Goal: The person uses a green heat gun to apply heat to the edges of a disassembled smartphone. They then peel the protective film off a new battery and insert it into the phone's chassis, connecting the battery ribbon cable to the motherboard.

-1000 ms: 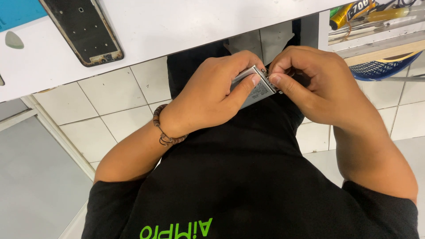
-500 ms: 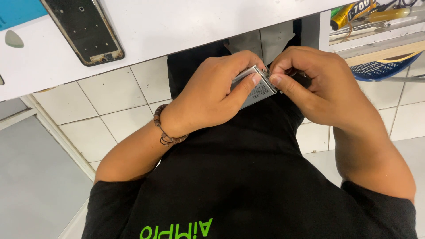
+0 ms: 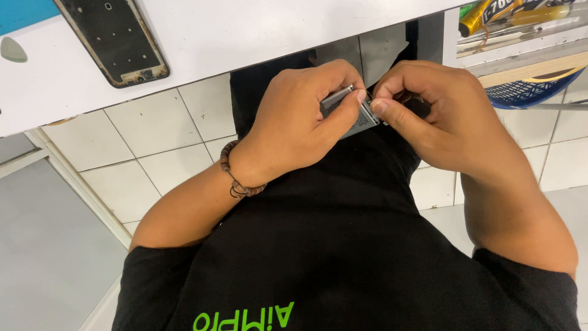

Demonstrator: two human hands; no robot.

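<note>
Both hands, left hand [image 3: 300, 116] and right hand [image 3: 429, 116], pinch a small grey battery [image 3: 358, 119] between their fingers [image 3: 380, 107] over the lap, where a slip could drop it floorward.

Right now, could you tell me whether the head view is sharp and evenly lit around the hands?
Head view: light is soft and even, no glare; left hand and right hand are sharp; the grey flat part between them is mostly hidden by fingers.
</note>
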